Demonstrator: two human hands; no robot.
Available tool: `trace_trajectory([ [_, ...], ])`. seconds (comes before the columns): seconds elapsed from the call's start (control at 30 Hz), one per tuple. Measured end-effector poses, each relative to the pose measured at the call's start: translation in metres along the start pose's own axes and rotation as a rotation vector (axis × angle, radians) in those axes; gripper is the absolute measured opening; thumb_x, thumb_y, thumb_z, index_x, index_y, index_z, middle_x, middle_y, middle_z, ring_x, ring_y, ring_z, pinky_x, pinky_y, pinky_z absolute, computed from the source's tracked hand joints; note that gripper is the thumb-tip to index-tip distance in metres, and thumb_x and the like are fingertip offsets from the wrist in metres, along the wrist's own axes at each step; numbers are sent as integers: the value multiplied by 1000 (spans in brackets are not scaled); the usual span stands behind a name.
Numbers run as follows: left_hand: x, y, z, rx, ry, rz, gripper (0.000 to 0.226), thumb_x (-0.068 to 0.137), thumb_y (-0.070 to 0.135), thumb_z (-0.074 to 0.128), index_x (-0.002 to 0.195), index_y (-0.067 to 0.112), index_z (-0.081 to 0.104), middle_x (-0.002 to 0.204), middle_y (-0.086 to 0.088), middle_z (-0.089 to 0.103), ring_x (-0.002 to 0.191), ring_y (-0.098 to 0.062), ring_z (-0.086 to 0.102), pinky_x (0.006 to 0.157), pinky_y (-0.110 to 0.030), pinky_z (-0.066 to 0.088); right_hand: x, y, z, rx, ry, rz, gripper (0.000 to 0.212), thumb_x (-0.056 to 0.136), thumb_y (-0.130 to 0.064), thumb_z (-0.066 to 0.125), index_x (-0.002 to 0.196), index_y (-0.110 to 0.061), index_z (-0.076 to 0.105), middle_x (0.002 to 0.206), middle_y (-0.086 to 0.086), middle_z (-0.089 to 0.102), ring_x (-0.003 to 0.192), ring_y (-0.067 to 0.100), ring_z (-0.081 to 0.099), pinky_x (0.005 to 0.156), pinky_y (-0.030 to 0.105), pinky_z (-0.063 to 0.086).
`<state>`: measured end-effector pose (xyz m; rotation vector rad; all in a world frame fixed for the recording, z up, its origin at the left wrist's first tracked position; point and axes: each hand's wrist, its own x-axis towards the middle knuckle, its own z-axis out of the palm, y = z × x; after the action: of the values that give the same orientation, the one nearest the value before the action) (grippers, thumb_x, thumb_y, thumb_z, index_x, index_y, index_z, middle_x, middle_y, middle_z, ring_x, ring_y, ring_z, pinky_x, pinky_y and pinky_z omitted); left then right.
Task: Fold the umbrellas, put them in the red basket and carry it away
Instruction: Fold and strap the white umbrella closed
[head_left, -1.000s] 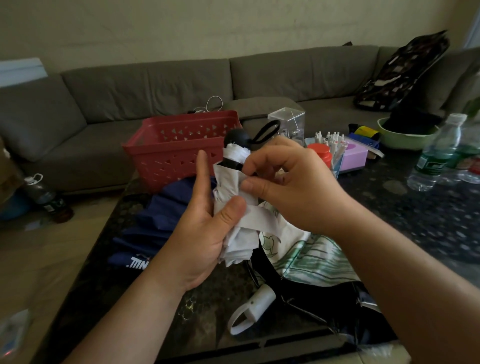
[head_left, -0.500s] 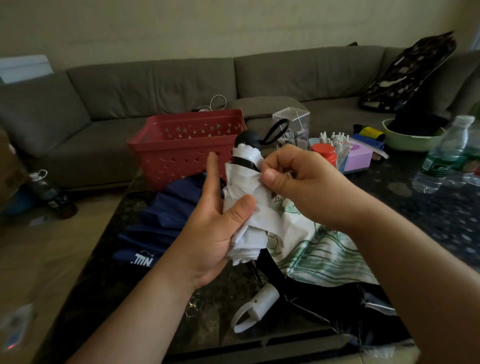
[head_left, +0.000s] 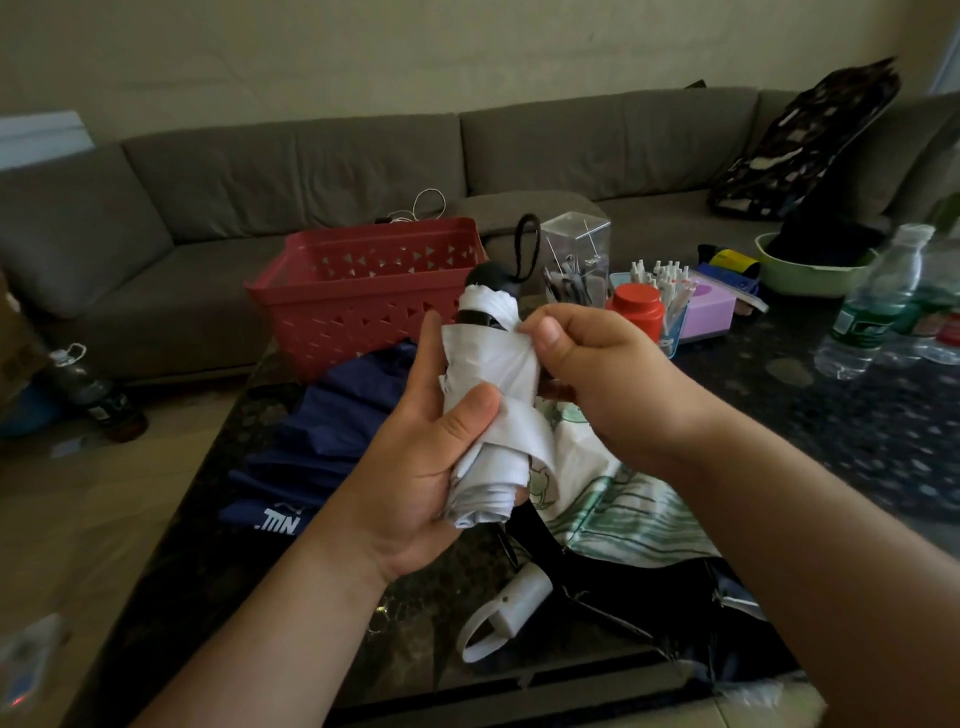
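Note:
My left hand (head_left: 415, 457) grips a rolled white umbrella (head_left: 491, 374), held upright above the dark table (head_left: 857, 441), thumb pressing its wrap strap. The umbrella's black handle and wrist loop point away from me. My right hand (head_left: 608, 374) pinches the white fabric near the top of the roll. A navy blue umbrella (head_left: 322, 436) lies loose on the table to the left. An open umbrella with a green-and-white print (head_left: 628, 509) and a white handle (head_left: 514, 603) lies under my hands. The red basket (head_left: 363, 291) stands empty at the table's far edge.
A clear box (head_left: 576, 249), a red-capped jar (head_left: 636, 312), a cup of white pens (head_left: 670, 291), a pink box (head_left: 709, 312), a green bowl (head_left: 810, 270) and water bottles (head_left: 867, 317) crowd the far right. A grey sofa (head_left: 311, 171) wraps behind. A dark bottle (head_left: 93, 395) stands on the floor, left.
My right hand has drawn the white fabric round the roll and shifted to the right side of its top. My left hand keeps its grip, and the roll looks tighter.

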<state>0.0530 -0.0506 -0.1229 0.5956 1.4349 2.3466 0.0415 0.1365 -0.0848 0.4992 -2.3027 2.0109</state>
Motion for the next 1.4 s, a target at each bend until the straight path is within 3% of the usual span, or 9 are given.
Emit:
trace_trajectory([
  [0.1, -1, 6, 2, 104, 47, 46, 93, 94, 18, 67, 162, 56, 15, 162, -11, 46, 103, -20, 72, 70, -32, 61, 3, 2, 3, 62, 22, 30, 35, 101, -35, 56, 97, -1, 63, 95, 13, 58, 88, 27, 50, 80, 46, 42],
  [0.27, -6, 4, 4, 280, 182, 76, 112, 86, 23, 72, 160, 57, -4, 124, 38, 67, 124, 0, 66, 92, -26, 58, -5, -12, -5, 47, -70, 7, 19, 103, -25, 58, 92, -13, 67, 86, 4, 64, 77, 15, 59, 73, 31, 47],
  [0.37, -7, 2, 5, 495, 249, 87, 115, 86, 38, 77, 155, 66, -12, 129, 46, 59, 122, 12, 62, 96, -23, 54, -6, -18, -1, -262, -47, -59, 13, 94, -39, 71, 97, -26, 73, 108, 0, 63, 94, 9, 65, 83, 21, 52],
  [0.43, -8, 1, 9, 705, 330, 94, 115, 91, 44, 76, 151, 68, -19, 116, 52, 58, 101, 22, 63, 77, -11, 54, -6, -18, 4, -569, 44, -109, 11, 90, -46, 74, 94, -36, 70, 109, -5, 54, 102, 9, 58, 84, 18, 48],
  [0.5, -9, -2, 12, 920, 415, 145, 116, 94, 46, 74, 144, 71, -28, 119, 35, 67, 94, 11, 70, 66, -8, 52, -6, -18, 12, -733, 109, -147, 12, 90, -50, 73, 91, -39, 67, 103, -9, 50, 100, 8, 53, 83, 19, 43],
  [0.63, -10, -9, 9, 1220, 463, 282, 118, 95, 45, 73, 139, 72, -33, 153, 4, 55, 126, -13, 62, 87, -21, 48, -4, -12, 20, -762, 161, -165, 15, 91, -45, 75, 82, -36, 65, 93, -11, 48, 87, 9, 51, 75, 24, 40],
  [0.93, -8, -12, 1, 1519, 543, 373, 122, 95, 47, 72, 146, 59, -38, 120, -1, 69, 86, -23, 71, 58, -44, 57, -3, -5, 18, -533, 186, -106, 15, 90, -29, 79, 80, -34, 70, 95, -4, 55, 82, 7, 57, 75, 19, 44],
  [1.23, -13, -21, 2, 1810, 587, 365, 120, 91, 47, 76, 165, 36, -17, 111, 2, 63, 70, -18, 65, 40, -38, 52, -3, -7, 34, -699, 325, -130, 20, 90, -56, 66, 77, -40, 62, 88, -12, 51, 88, 17, 55, 82, 51, 52],
  [1.4, -11, -23, 3, 1806, 587, 336, 122, 91, 47, 78, 165, 35, -18, 104, 2, 63, 69, -18, 64, 40, -33, 45, -1, -5, 35, -775, 368, -65, 22, 100, -49, 60, 88, -31, 66, 94, -10, 46, 103, 20, 46, 88, 45, 35],
])
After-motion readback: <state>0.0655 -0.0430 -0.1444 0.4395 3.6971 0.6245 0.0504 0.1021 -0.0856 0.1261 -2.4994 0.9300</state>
